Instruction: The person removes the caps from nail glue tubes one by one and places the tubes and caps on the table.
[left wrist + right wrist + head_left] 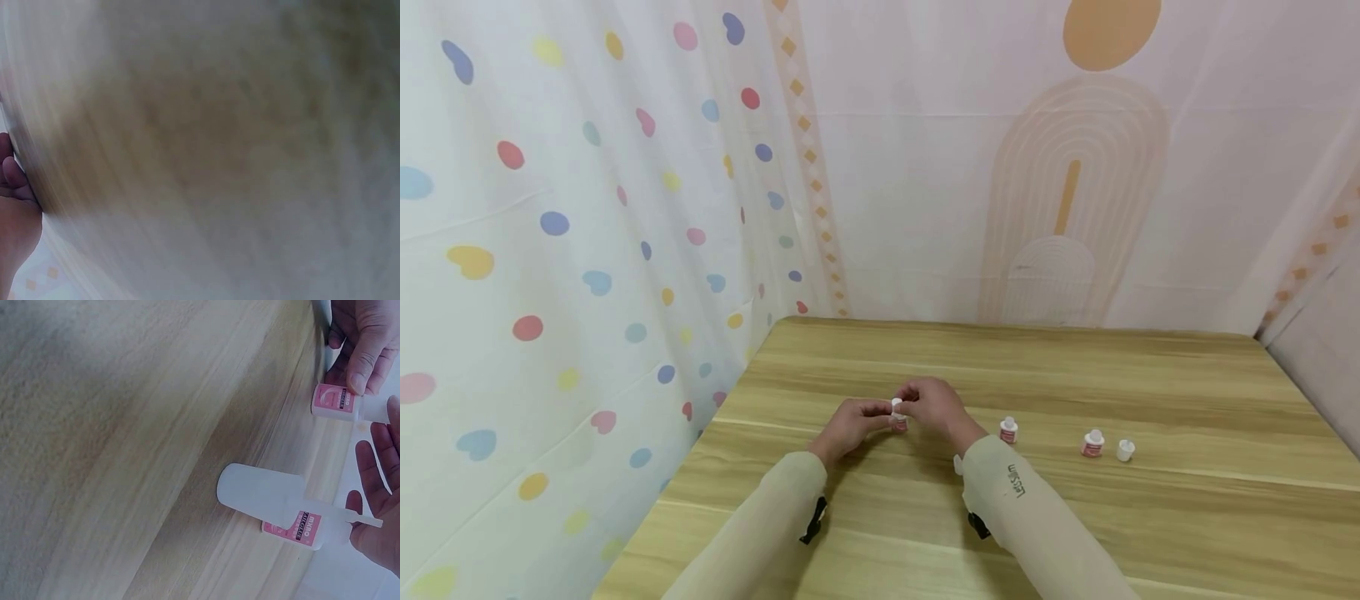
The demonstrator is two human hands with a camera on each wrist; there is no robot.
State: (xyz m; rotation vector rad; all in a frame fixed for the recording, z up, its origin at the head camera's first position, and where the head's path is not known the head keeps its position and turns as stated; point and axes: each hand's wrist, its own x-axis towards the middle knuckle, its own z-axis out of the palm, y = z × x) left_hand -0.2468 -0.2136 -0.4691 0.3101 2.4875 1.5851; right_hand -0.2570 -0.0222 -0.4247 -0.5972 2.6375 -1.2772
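In the head view, my left hand grips a small nail glue bottle with a pink label, upright at the table. My right hand reaches over from the right and pinches the white cap at its top. The right wrist view has the same bottle sideways, with the left thumb against it and right fingers at its white top. Closer to that camera, a white cap-like piece partly covers another labelled bottle. The left wrist view gives mostly blurred table.
To the right stand two more pink-labelled bottles, one nearer and one farther, with a loose white cap beside the latter. A white piece lies by the right cuff. Patterned curtains border the wooden table.
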